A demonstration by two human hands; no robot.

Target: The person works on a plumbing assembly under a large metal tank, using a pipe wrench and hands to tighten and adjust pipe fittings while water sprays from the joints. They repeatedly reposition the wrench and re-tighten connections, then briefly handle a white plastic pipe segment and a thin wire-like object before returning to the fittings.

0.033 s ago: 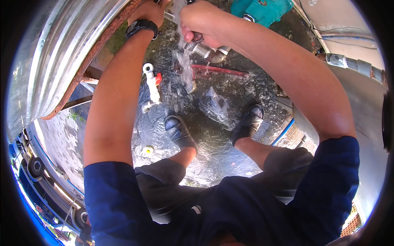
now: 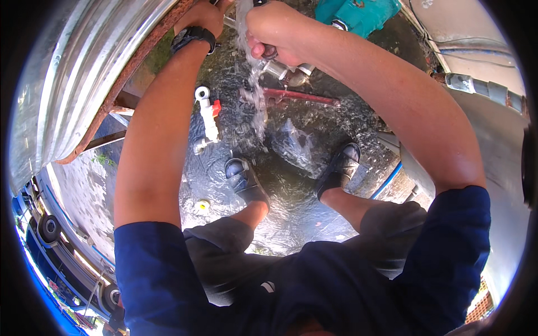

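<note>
Fingers [image 2: 257, 50] of the right hand [image 2: 269, 25] curl around a dark metal piece [image 2: 269, 52], just beside a falling stream of water [image 2: 255, 84] and near a silvery pipe fitting [image 2: 276, 69]; the left hand [image 2: 204, 19] is cut by the upper edge, and its grip cannot be told. A red wrench [image 2: 305, 97] lies on the wet ground [image 2: 286, 218]. The step in hand is probably working the metal piece, the next move calling for a firm, steady hold.

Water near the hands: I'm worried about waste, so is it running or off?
Running: a whitish stream of water falls beside the right hand, and the floor is wet and rippling.
</note>
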